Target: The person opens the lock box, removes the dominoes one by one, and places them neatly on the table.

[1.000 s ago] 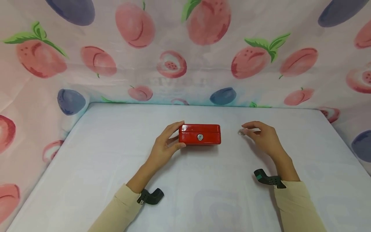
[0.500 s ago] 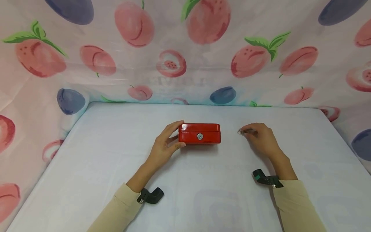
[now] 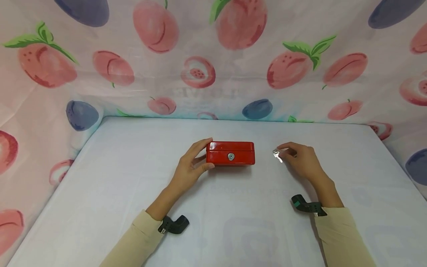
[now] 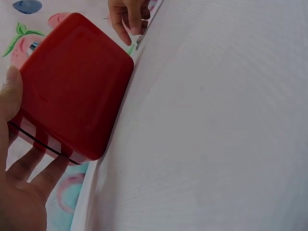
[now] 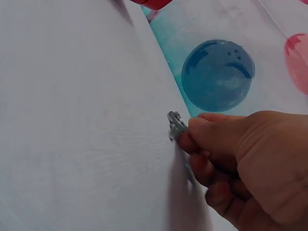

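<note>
A small red metal lock box (image 3: 230, 147) with a round silver keyhole in its front stands on the table. My left hand (image 3: 190, 163) grips its left end, thumb at the front edge and fingers toward the back. In the left wrist view the box's smooth lid (image 4: 77, 82) shows large, with the left hand (image 4: 24, 192) at its side. To the right of the box, my right hand (image 3: 298, 157) pinches small silver keys (image 3: 277, 155) between thumb and fingertips. One key hangs down, apart from the box. The keys (image 5: 176, 126) look blurred in the right wrist view.
The white-covered table (image 3: 213, 218) ends at the back against a fruit-patterned cloth (image 3: 233, 85), which also runs along the sides. A black camera mount (image 3: 174, 225) sits on the left wrist and another black mount (image 3: 308, 205) on the right.
The right hand has shifted slightly and its fingers have turned the keys, so one now hangs in plain sight. The left hand and lock box have stayed in place.
</note>
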Demonstrator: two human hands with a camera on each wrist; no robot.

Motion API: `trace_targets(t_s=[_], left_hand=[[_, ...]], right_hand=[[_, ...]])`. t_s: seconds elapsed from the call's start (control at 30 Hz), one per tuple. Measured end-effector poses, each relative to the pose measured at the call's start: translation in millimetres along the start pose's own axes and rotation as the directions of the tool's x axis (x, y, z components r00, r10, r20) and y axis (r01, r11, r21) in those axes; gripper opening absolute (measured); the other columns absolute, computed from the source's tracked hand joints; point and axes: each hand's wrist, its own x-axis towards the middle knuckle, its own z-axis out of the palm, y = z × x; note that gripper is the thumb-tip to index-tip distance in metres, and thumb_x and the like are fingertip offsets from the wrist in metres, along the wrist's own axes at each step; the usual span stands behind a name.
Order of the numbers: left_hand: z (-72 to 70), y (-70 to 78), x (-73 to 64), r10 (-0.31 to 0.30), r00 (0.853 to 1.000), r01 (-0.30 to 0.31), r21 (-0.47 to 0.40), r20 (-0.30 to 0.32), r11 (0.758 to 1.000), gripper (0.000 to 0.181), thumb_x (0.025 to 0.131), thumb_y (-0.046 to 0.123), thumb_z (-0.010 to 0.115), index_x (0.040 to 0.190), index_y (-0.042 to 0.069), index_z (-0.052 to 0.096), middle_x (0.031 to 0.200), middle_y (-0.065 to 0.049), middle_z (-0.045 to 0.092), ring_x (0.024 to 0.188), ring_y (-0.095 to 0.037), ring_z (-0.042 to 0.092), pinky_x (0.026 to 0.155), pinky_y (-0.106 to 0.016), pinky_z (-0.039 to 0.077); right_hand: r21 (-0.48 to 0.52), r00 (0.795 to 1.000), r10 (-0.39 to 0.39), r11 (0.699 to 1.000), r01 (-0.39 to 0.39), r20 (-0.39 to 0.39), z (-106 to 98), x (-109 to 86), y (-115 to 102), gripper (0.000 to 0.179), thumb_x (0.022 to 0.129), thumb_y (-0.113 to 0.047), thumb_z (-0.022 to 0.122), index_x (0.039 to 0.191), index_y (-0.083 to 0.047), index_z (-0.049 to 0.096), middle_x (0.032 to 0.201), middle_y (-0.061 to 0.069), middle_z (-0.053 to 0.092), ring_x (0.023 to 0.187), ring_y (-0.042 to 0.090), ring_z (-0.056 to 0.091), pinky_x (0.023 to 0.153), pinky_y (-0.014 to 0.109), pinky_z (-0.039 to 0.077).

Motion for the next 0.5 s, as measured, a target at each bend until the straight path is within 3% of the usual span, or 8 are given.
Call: trace_targets(t_s=[0.27, 0.5], left_hand=[[0.2, -1.8, -0.1, 0.003, 1.0, -0.003, -0.003, 0.001, 1.0, 0.069, 0.077, 0.014, 0.069, 0.137, 0.017, 0.036, 0.135, 0.009, 0.036, 0.123, -0.013, 0.035, 0.088, -0.035, 0.043], [-0.2, -1.7, 0.2, -0.001, 1.0, 0.001, 0.008, -0.001, 1.0, 0.07, 0.077, 0.015, 0.069, 0.137, 0.026, 0.035, 0.135, 0.009, 0.036, 0.123, -0.012, 0.034, 0.088, -0.034, 0.044]], right_hand=[[0.03, 0.998, -0.062, 0.998, 0.062, 0.018, 3.6, 2.2, 2.9, 0.024, 0.085, -0.007, 0.06, 0.105, -0.018, 0.064, 0.101, -0.001, 0.059, 0.092, 0.019, 0.05, 0.077, 0.04, 0.044], [0.023, 0.993, -0.116, 0.993, 0.116, -0.003, 8.9, 3.8, 6.1, 0.024, 0.083, -0.009, 0.063, 0.105, -0.018, 0.067, 0.098, 0.0, 0.054, 0.095, 0.019, 0.045, 0.078, 0.039, 0.039]])
